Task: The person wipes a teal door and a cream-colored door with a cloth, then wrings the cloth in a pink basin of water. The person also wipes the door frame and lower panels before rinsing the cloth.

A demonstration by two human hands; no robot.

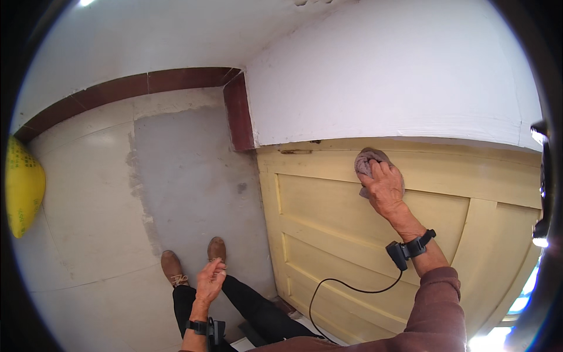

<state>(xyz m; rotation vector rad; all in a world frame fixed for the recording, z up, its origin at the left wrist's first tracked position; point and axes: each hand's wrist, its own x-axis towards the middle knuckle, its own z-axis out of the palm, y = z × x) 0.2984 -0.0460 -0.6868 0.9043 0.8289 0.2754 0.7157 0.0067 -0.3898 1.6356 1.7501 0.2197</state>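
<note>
My right hand (385,187) presses a bunched grey-mauve terry cloth (366,165) against a pale yellow panelled wooden door (325,200). The cloth lies near the door's edge next to the white wall, and part of it shows beneath my fingers and wrist side. My left hand (210,279) hangs low in front of my legs, fingers loosely half curled, with nothing seen in it. Behind it in the view is one of my brown lace-up shoes (217,250). A small metal bolt (296,152) sits on the door near its corner.
A black cable (347,286) runs from the band on my right wrist (411,248) across the door towards my body. A yellow sack (25,189) bearing writing stands at far left. Dark red skirting (114,90) borders the tiled floor, which has a grey cement patch (189,176).
</note>
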